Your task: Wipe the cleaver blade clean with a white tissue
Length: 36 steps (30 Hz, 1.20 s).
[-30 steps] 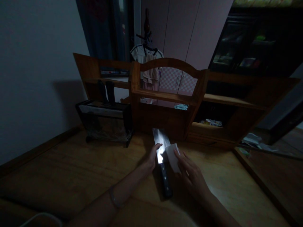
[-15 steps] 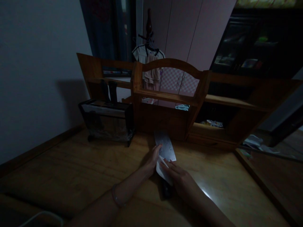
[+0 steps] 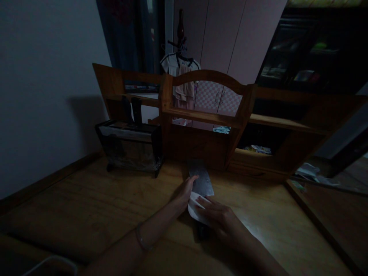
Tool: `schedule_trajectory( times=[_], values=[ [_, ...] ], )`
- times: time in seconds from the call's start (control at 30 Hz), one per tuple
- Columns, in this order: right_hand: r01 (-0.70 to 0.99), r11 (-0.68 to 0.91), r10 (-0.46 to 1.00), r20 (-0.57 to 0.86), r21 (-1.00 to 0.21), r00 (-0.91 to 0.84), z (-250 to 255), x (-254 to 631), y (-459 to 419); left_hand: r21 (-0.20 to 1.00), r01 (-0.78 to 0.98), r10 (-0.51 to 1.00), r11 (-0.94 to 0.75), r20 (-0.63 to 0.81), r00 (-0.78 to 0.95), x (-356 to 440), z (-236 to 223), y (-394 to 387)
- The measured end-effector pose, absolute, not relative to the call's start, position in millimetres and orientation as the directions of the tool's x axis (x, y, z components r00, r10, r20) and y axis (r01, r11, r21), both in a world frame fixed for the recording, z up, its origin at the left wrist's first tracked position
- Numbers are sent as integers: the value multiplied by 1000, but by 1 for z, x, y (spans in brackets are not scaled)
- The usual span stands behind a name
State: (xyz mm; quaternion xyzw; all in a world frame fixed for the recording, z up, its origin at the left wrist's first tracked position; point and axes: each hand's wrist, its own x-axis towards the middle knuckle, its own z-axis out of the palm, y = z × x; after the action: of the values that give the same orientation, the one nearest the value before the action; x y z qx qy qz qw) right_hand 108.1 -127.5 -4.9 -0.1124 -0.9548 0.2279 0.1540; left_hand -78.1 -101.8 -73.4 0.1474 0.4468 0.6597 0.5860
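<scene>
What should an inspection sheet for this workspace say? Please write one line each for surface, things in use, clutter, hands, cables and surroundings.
Surface: wooden table, dim light, a glare patch at right.
Things in use: cleaver, blade pointing away; white cloth or paper near its handle end.
Clutter: knife holder at left, two dark handles upright; small items in the right shelf compartment.
Hands: left hand on the blade; right hand on the white cloth or paper.
Cables: white cord-like loop, bottom left; too dark to identify.
Surroundings: wooden shelf, hanging clothes, pink wardrobe.
</scene>
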Motion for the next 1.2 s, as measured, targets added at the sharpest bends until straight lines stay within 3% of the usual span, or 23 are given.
schedule_trajectory(
  times=[0.13,0.3,0.57,0.73,0.87,0.97,1.07,1.2],
  values=[
    [86,857,233,235,-507,-943,6,109,-135,757,-643,882,116,-376,-283,-75,-65,-105],
    [65,807,231,214,-587,-949,17,113,-143,787,-610,894,88,-333,-300,-75,-66,-105],
    [246,614,478,105,-750,-872,8,128,-141,872,-489,931,-26,-156,-329,-74,-71,-108],
    [189,467,503,84,-864,-860,1,132,-126,887,-462,967,-29,-92,-236,-73,-63,-114],
    [155,587,630,329,-795,-703,-10,133,-111,910,-414,979,-19,-68,-194,-71,-62,-114],
    [184,765,563,500,-617,-658,-18,129,-105,923,-381,980,-58,-21,-199,-69,-63,-111],
    [183,858,420,453,-479,-787,-23,120,-106,931,-357,979,-71,-4,-206,-70,-64,-108],
    [187,871,387,399,-455,-831,-21,111,-110,938,-345,975,-43,-36,-220,-73,-68,-106]
  ],
)
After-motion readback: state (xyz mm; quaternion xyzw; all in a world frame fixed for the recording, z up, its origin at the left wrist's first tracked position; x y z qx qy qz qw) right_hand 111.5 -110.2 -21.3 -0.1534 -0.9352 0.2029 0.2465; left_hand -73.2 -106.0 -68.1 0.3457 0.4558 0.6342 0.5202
